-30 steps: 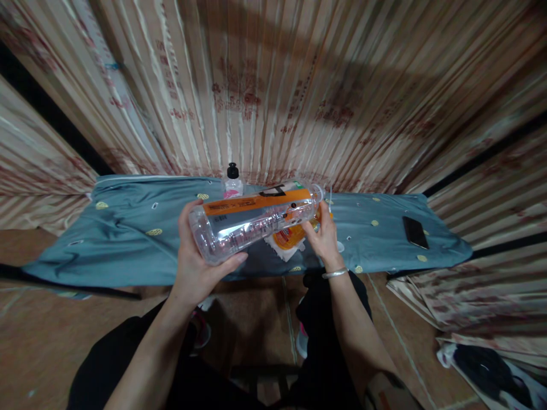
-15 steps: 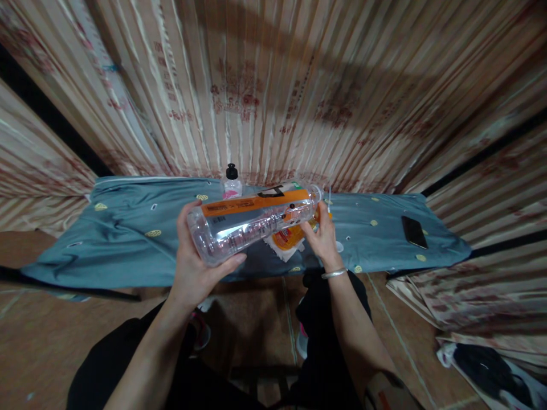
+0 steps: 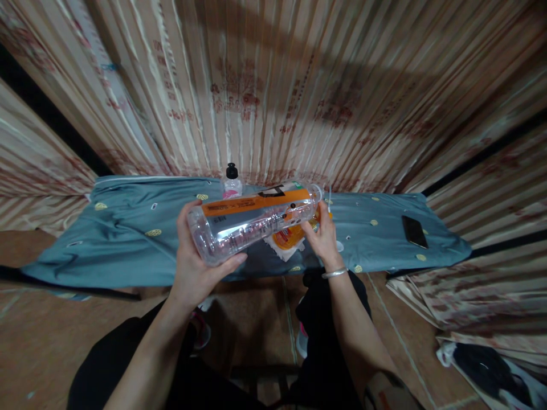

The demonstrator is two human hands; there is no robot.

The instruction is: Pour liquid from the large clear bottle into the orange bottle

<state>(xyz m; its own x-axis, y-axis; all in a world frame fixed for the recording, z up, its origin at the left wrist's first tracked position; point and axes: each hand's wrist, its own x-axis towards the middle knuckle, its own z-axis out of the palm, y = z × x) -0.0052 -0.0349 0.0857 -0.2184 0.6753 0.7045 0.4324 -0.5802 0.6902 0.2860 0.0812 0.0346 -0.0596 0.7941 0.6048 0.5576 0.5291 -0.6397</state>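
A large clear plastic bottle point(image 3: 256, 219) with an orange and silver label is held aloft, lying nearly sideways with its neck to the right and slightly raised. My left hand point(image 3: 199, 267) wraps round its base, thumb along the lower side. At the neck end, my right hand point(image 3: 322, 239) has its thumb and fingers closed about the bottle; some fingers are hidden. No liquid is visible inside. Below and behind the neck, an orange container point(image 3: 288, 236) rests on white tissue point(image 3: 285, 253), partly covered by the bottle and my right hand.
A small clear bottle point(image 3: 231, 185) with a black cap stands at the back of the blue cloth-covered table point(image 3: 128, 239). A dark phone point(image 3: 414, 232) lies at the right. Pleated curtains point(image 3: 256, 85) hang behind and on both sides. Dark shoes point(image 3: 487, 367) are at lower right.
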